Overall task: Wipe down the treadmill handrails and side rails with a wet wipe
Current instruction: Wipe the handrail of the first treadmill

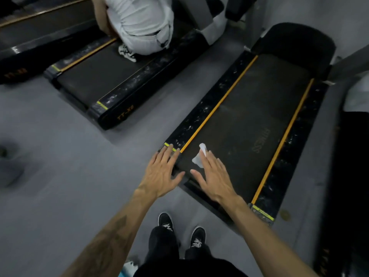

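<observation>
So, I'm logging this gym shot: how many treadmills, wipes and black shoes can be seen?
Black treadmills with orange stripes: 3
White wet wipe under the right hand: 1
Black lace-up shoes: 2
Total: 6

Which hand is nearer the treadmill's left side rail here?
Left. The left hand has its fingertips at the rear end of the left side rail. The right hand is over the belt, with the wet wipe at its fingers.
</observation>
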Demonstrator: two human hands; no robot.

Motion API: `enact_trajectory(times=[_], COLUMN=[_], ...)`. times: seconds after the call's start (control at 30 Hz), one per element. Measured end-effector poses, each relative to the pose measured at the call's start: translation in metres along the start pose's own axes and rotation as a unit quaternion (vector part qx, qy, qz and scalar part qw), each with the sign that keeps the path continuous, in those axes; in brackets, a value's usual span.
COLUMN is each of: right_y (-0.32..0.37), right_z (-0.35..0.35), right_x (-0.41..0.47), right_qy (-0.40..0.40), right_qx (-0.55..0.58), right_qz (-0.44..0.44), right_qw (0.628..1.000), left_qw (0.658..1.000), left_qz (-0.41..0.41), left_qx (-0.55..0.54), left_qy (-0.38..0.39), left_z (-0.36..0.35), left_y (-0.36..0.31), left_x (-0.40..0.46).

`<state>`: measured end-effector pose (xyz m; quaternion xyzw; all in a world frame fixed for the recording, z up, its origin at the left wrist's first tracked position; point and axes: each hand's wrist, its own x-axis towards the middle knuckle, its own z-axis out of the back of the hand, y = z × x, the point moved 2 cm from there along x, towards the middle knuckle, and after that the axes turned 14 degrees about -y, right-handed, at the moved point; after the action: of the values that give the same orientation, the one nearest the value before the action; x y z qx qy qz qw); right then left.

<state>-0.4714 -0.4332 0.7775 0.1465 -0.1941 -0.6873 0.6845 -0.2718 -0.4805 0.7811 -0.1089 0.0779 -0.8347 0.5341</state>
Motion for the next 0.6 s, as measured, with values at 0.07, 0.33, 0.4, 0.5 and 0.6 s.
enact_trajectory(times=[0.07, 0.33, 0.4, 0.5, 0.6], right_y=[-0.015, -0.045, -0.052, -0.063, -0.081], right_z=[0.005, 0.024, 0.031, 0.043, 0.054], right_x=[0.01, 0.063, 0.079, 0.099, 0.119], right_qy=[-0.015, -0.066, -0.083, -0.104, -0.125], right_qx=[-0.005, 0.001, -0.003, -0.004, 0.0], right_qz=[-0.018, -0.087, -0.1, -0.121, -0.133], right_qw=[1.0, 0.994, 0.991, 0.987, 0.983], left_qw=[1.0, 0.994, 0.993, 0.99, 0.987], left_qz=[-0.026, -0.103, -0.117, -0.142, -0.16], left_qx=[0.007, 0.021, 0.021, 0.016, 0.018], left_qy=[-0.002, -0.002, -0.003, 0.008, 0.005], left_z=[-0.005, -0.017, -0.018, -0.021, -0.026], left_y=[-0.006, -0.014, -0.017, -0.025, -0.037], left_x=[0.024, 0.126, 0.153, 0.187, 0.221])
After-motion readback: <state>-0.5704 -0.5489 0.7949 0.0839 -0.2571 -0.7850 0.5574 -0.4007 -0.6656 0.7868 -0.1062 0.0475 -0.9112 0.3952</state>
